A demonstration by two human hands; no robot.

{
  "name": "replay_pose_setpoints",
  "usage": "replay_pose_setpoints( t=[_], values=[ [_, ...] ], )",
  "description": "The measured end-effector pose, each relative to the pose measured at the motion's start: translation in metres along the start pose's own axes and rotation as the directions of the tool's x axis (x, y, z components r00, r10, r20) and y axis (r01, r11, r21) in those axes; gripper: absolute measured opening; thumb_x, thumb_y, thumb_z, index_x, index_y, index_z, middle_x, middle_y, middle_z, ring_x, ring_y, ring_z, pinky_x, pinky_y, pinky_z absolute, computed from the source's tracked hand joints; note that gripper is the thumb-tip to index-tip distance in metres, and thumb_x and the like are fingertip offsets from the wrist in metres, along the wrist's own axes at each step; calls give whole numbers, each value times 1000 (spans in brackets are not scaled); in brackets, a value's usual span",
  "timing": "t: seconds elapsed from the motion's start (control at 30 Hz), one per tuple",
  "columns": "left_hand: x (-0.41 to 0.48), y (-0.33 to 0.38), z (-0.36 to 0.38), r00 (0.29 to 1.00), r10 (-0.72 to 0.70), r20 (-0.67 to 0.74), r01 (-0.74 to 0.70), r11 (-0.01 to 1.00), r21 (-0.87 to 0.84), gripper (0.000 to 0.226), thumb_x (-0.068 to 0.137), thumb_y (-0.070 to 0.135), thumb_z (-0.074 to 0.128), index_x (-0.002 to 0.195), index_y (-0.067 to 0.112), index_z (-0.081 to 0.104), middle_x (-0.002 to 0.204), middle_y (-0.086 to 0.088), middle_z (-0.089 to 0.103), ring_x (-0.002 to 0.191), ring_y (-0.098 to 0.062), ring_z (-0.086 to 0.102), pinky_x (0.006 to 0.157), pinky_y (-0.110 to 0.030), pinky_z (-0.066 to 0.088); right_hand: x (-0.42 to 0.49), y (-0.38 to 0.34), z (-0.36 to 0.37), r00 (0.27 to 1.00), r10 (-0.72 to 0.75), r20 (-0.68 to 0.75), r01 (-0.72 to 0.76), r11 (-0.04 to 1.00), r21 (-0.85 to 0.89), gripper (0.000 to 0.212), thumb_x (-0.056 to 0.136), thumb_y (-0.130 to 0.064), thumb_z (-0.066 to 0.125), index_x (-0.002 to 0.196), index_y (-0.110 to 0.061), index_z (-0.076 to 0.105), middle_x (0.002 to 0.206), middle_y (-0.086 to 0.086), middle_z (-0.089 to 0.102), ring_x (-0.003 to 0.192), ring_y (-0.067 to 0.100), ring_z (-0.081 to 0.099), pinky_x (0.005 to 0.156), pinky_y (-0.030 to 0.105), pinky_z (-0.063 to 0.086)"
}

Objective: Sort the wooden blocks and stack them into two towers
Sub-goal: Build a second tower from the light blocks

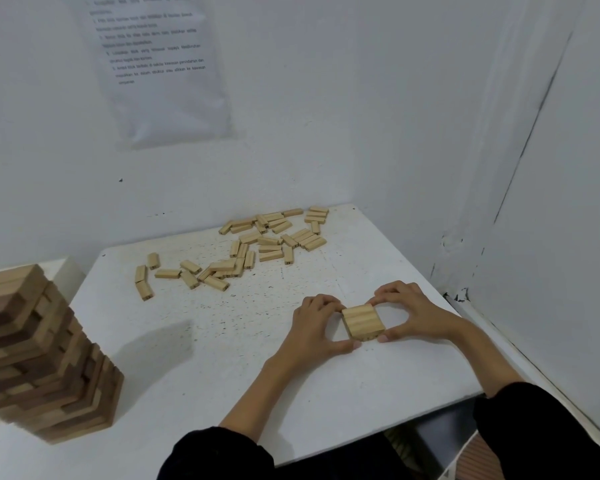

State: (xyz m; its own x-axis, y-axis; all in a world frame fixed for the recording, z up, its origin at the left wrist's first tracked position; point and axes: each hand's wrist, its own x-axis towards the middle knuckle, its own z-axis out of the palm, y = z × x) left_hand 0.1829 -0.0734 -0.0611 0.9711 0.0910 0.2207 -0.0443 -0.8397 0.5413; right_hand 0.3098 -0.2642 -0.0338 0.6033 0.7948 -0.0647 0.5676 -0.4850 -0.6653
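A row of three light wooden blocks (362,322) lies side by side on the white table (239,358), at its right. My left hand (314,322) grips the row from the left, fingers curled at its far corner and thumb at the near edge. My right hand (407,313) grips it from the right the same way. Several loose light blocks (257,245) are scattered across the table's far side. A tall tower of larger, darker wooden blocks (45,358) stands at the near left of the table.
White walls close the table in at the back and right. A printed paper sheet (160,64) hangs on the back wall. A low white ledge (63,271) sits behind the tall tower. The table's near edge runs by my sleeves.
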Motion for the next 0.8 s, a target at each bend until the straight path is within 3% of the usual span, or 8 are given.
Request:
replay_pose_setpoints(
  t=[0.3, 0.47, 0.53, 0.63, 0.73, 0.8],
  values=[
    [0, 0, 0, 1000, -1, 21, 1, 1000, -3, 83, 59, 75, 46, 124, 23, 51, 125, 11, 43, 111, 0, 28, 90, -21, 20, -1, -4, -3, 999, 22, 30, -22, 1000, -14, 56, 64, -34, 84, 105, -50, 51, 125, -13, 39, 117, 7, 26, 103, 24, 21],
    [-3, -11, -17, 999, -41, -14, 39, 994, -106, 80, 64, 76, 45, 128, 27, 48, 126, 14, 40, 114, -1, 28, 92, -22, 24, 7, -16, -7, 1000, 21, -11, -20, 999, 49, 48, 68, -49, 73, 111, -51, 53, 124, -18, 44, 122, 8, 30, 100, 24, 22],
    [-1, -22, -27, 993, -92, -79, 80, 987, -136, 75, 66, 74, 45, 124, 27, 52, 124, 12, 42, 113, -4, 31, 93, -25, 28, 15, -26, -3, 998, 15, -55, -9, 995, 99, 42, 68, -55, 66, 108, -49, 55, 121, -19, 46, 123, 9, 32, 98, 24, 23],
    [4, -45, -43, 961, -149, -233, 130, 987, -94, 54, 76, 55, 58, 118, 21, 58, 124, 3, 47, 114, -15, 37, 94, -31, 33, 36, -47, 8, 987, -6, -158, 25, 992, 121, 31, 80, -42, 66, 110, -41, 58, 123, -10, 50, 124, 14, 33, 95, 24, 23],
    [7, -69, -58, 883, -246, -400, 249, 967, -46, 35, 84, 32, 63, 116, 19, 60, 126, -2, 47, 120, -22, 37, 89, -29, 28, 68, -75, 29, 974, -5, -226, 15, 999, 39, 39, 86, -35, 63, 124, -31, 54, 129, 1, 42, 126, 20, 25, 94, 24, 22],
    [4, -85, -65, 808, -318, -495, 332, 941, -63, 35, 83, 31, 60, 115, 18, 60, 126, -4, 47, 121, -24, 36, 88, -30, 26, 90, -95, 48, 970, 7, -242, -11, 1000, -16, 48, 88, -33, 60, 134, -26, 45, 134, 6, 34, 127, 24, 22, 97, 26, 24]
  ],
)
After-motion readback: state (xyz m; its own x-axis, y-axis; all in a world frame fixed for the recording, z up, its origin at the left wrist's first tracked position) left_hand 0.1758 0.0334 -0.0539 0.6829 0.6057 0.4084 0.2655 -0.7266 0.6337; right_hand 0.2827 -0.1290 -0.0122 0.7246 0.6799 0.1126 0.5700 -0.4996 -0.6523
